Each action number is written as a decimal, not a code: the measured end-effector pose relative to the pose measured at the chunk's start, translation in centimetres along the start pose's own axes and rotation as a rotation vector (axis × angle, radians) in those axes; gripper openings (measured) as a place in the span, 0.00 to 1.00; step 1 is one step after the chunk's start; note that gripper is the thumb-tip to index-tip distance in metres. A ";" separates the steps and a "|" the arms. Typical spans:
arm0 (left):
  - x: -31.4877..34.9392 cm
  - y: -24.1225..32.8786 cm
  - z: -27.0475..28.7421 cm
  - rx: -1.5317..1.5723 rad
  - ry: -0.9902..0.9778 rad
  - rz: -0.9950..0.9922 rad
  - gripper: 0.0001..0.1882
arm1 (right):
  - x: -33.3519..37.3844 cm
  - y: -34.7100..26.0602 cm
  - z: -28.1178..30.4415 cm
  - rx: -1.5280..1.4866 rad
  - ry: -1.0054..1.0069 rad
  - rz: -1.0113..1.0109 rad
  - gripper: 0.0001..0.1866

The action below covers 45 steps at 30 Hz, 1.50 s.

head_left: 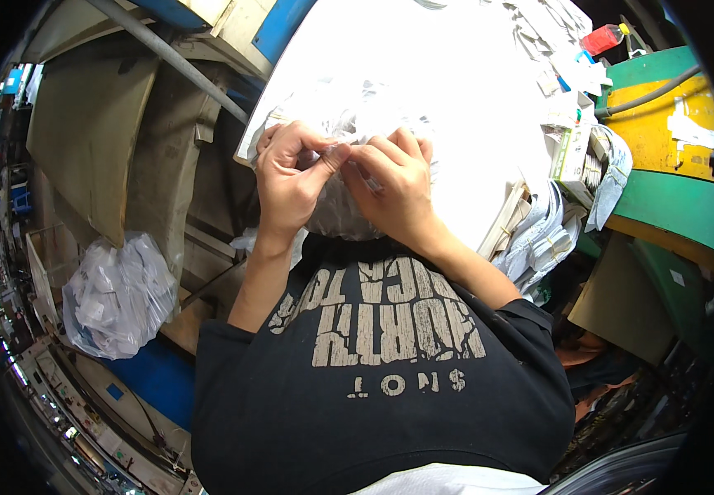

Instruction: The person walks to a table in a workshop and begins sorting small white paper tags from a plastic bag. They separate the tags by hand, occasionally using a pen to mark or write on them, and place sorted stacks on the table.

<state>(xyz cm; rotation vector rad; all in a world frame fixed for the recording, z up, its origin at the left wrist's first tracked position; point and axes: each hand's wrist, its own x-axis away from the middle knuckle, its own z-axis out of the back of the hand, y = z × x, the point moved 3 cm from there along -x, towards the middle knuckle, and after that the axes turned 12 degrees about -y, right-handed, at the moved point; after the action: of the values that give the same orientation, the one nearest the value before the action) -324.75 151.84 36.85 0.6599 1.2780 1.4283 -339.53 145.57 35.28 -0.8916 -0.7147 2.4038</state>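
Observation:
A clear plastic bag [340, 216] with pale contents lies at the table's near edge, partly covered by my hands. My left hand [291, 177] is closed, thumb and fingers pinching a gathered bit of its plastic. Right beside it, my right hand [396, 181] is also closed on the same plastic, fingers curled. The fingertips of both hands meet above the bag. Glare hides much of the bag's far side, and what it holds cannot be made out clearly.
The white table [472, 91] is washed out by light. Bundled paper strips [551, 235] and a small box [573, 153] line its right edge. A red bottle with a yellow cap [604, 39] lies at the far right. Another filled plastic bag [122, 297] sits lower left.

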 end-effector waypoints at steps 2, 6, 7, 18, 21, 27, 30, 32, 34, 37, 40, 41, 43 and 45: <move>0.2 -0.3 -0.1 0.070 0.030 0.058 0.11 | 0.0 -0.3 0.4 0.079 -0.073 0.023 0.08; 0.2 -0.5 -0.2 0.039 0.048 0.032 0.10 | 0.3 -1.1 0.9 0.163 -0.181 0.082 0.06; 0.2 -0.6 -0.1 0.038 0.051 0.025 0.10 | 0.3 -1.2 0.8 0.140 -0.209 0.098 0.05; 0.3 -0.2 -0.1 -0.014 0.007 0.038 0.09 | -0.7 -0.4 2.6 -0.207 -0.108 -0.107 0.09; 0.2 -0.1 0.0 -0.164 -0.012 -0.043 0.09 | -1.3 -0.5 2.6 -0.248 -0.148 -0.131 0.10; 0.2 0.5 0.0 -0.274 -0.031 -0.083 0.08 | -1.6 -0.3 2.3 -0.200 -0.129 -0.057 0.07; 0.2 0.9 0.1 -0.260 -0.047 -0.031 0.08 | -1.7 0.0 2.7 -0.169 -0.109 -0.056 0.07; 0.4 0.5 0.3 -0.208 -0.024 0.017 0.09 | -1.7 0.2 2.9 -0.135 -0.071 -0.035 0.07; 0.3 0.4 0.2 -0.173 0.026 0.037 0.10 | -1.6 0.2 2.8 -0.075 -0.013 0.019 0.07; 0.2 0.5 -0.3 -0.273 0.040 -0.051 0.10 | -1.4 0.6 2.2 -0.089 0.063 0.017 0.06; 0.3 0.6 -0.5 -0.374 0.001 -0.172 0.08 | -1.9 1.2 1.6 -0.158 0.141 0.007 0.06; 0.4 0.6 -0.5 -0.395 -0.016 -0.209 0.07 | -2.0 1.3 1.3 -0.142 0.123 -0.010 0.07; 0.5 0.6 -0.6 -0.451 -0.028 -0.266 0.07 | -2.1 1.5 0.9 -0.109 0.086 -0.044 0.08; 0.6 0.5 -0.6 -0.486 -0.031 -0.320 0.08 | -2.5 1.2 1.0 -0.053 0.043 -0.027 0.07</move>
<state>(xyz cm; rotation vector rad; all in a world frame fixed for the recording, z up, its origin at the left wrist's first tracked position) -325.66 152.28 37.01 0.1405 0.9105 1.3799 -338.86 142.93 36.33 -0.9455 -0.7720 2.3450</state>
